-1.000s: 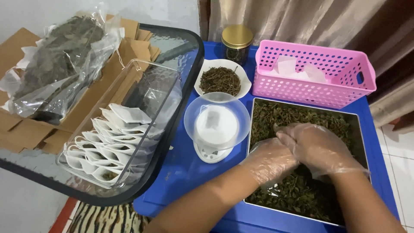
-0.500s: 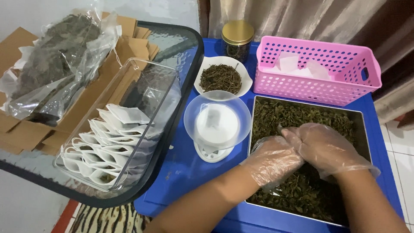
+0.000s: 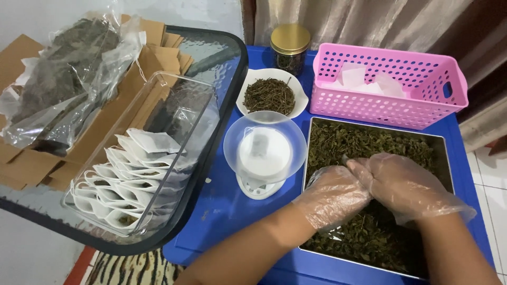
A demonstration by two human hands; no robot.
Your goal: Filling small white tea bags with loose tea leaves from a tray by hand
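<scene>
- I see both hands down in the metal tray (image 3: 449, 153) of dried leaves (image 3: 364, 142), each in a thin clear plastic glove.
- My left hand (image 3: 334, 196) sits curled in the leaves at the tray's near-left part; the fingers are bent in toward the palm, but I cannot tell whether they are closed on a pinch of leaves or just resting in them.
- My right hand (image 3: 404, 184) lies just beside it, touching it at the fingertips, palm down over the leaves; its fingers are together and hide whatever is under them, so I cannot tell its grip either.
- Against a second ago, little has changed: both hands have slid slightly lower and to the right in the view, staying pressed together in the same patch of leaves. The view itself has also drifted a touch, so part of that shift is my head.
- I judge this as gathering still under way; nothing has been lifted clear of the tray.
- The scale (image 3: 264, 155) with its clear bowl stands just left of the tray, holding one small white bag; unchanged.
- Behind it sit a white dish (image 3: 301, 103) of darker leaves and a gold-lidded jar (image 3: 290, 45).
- The pink basket (image 3: 385, 108) stands behind the tray.
- On the glass table at left, the clear bin (image 3: 174, 89) holds rows of filled bags (image 3: 132, 174).
</scene>
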